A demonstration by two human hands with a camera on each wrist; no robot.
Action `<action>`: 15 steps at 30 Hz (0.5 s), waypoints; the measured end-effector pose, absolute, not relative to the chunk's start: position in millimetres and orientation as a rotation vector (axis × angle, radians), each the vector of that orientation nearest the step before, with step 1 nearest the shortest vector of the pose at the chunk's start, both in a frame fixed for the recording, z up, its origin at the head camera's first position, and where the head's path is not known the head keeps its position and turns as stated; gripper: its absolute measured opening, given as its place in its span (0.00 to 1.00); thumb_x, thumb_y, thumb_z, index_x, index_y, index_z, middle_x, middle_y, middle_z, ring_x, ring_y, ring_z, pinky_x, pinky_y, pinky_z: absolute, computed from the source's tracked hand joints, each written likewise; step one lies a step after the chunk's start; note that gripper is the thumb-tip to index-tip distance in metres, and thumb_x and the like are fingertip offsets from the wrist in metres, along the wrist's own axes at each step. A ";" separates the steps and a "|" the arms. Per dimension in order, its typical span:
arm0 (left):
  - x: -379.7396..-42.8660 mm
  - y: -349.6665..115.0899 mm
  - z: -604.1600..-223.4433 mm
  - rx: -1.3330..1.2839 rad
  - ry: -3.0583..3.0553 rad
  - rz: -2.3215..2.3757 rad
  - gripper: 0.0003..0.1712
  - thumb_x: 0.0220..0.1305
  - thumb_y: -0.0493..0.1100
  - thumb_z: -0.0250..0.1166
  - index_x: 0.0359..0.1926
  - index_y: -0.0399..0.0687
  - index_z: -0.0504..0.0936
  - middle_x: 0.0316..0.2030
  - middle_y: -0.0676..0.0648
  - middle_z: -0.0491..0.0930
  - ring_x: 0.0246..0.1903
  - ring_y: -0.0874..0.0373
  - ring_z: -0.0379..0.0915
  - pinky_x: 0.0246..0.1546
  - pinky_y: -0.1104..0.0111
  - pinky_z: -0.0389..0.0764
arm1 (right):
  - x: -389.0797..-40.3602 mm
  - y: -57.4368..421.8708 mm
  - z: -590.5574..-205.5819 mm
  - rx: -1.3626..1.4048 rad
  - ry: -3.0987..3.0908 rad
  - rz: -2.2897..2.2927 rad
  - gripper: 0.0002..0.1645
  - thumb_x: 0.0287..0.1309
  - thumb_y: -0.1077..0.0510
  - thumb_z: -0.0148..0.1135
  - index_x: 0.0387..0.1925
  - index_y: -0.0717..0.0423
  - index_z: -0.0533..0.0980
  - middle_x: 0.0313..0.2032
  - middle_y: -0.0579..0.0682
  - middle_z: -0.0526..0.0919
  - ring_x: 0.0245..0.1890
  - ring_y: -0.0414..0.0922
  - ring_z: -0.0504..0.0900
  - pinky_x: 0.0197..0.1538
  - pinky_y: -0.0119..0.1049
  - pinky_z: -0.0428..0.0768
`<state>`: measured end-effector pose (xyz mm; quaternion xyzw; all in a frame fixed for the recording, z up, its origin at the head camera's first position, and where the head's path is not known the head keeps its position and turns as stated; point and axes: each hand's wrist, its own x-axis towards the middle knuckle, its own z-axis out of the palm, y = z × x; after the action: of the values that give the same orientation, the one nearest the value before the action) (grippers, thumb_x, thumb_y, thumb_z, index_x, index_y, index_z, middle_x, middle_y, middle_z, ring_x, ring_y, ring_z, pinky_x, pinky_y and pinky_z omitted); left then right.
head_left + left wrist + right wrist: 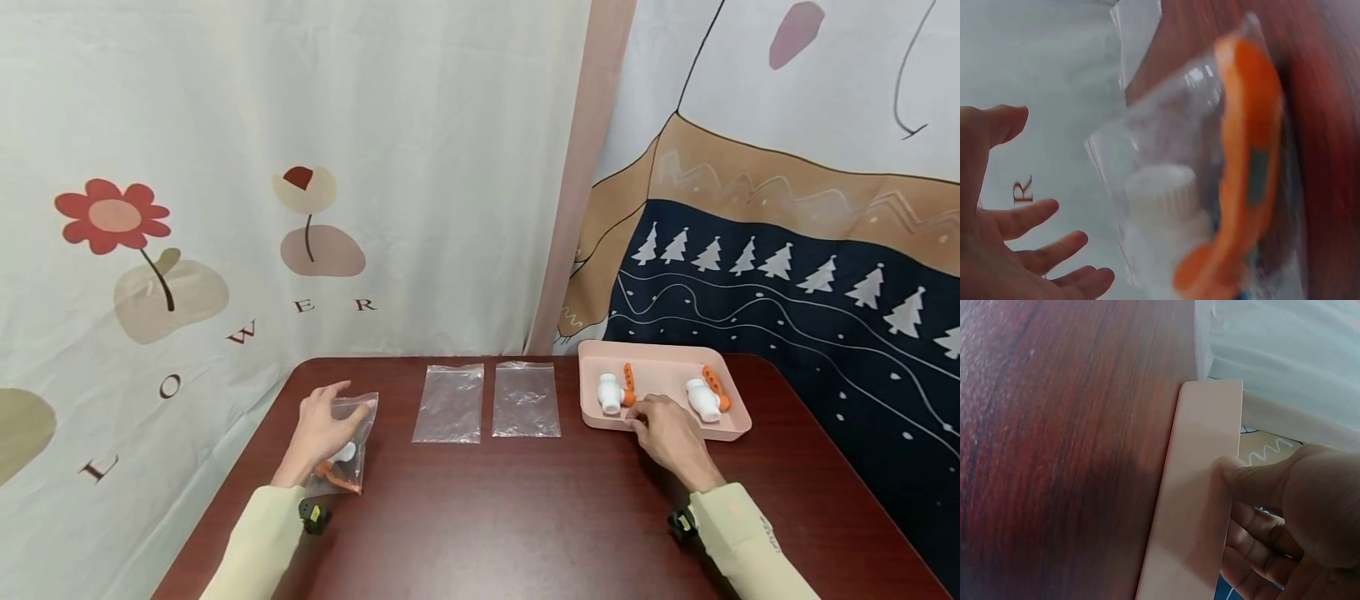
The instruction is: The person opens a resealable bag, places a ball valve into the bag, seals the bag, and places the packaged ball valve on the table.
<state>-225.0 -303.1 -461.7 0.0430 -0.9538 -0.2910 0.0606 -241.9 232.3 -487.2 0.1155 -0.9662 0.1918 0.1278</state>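
Note:
At the left of the table a clear zip bag (365,433) holds a white plastic valve-like fitting (1163,194) with an orange lever (1249,119). My left hand (322,429) is over this bag, fingers spread, and the left wrist view shows them apart from the plastic. On the right my right hand (667,437) is at the front wall of a pink tray (1200,444). Its thumb lies on the outer wall near the rim, with the fingers curled on the inner side. Two more white fittings, one on the left (611,394) and one on the right (703,401), both with orange levers, lie in the tray.
Two flat clear zip bags, one on the left (450,404) and one on the right (527,400), lie side by side at the back middle of the dark red table (480,517). Printed curtains (450,167) hang right behind the table's far edge.

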 end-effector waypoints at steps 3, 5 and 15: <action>-227.5 -291.1 -460.9 0.047 -2.880 -0.848 0.48 0.69 0.67 0.62 0.76 0.41 0.62 0.74 0.28 0.58 0.75 0.28 0.44 0.71 0.33 0.58 | -241.3 232.7 -487.0 0.340 -2.806 0.556 0.02 0.57 0.62 0.72 0.30 0.56 0.85 0.28 0.46 0.83 0.33 0.46 0.79 0.39 0.50 0.82; -229.7 -282.1 -461.6 -0.013 -2.875 -0.820 0.48 0.68 0.67 0.63 0.77 0.43 0.62 0.74 0.30 0.57 0.76 0.29 0.42 0.72 0.32 0.56 | -241.5 233.1 -487.1 0.343 -2.801 0.554 0.02 0.58 0.62 0.72 0.30 0.56 0.86 0.28 0.46 0.83 0.33 0.47 0.80 0.40 0.51 0.82; -246.5 -228.9 -470.7 -0.268 -2.866 -0.779 0.46 0.65 0.58 0.70 0.76 0.45 0.64 0.76 0.33 0.59 0.79 0.32 0.41 0.74 0.34 0.56 | -241.0 231.7 -487.7 0.347 -2.792 0.554 0.03 0.56 0.63 0.73 0.29 0.55 0.85 0.28 0.47 0.82 0.31 0.46 0.78 0.37 0.49 0.81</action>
<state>-246.5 -228.9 -470.7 -0.0895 -0.9580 -0.2604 0.0796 -241.0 231.7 -487.7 0.1199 -0.9645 0.1915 0.1367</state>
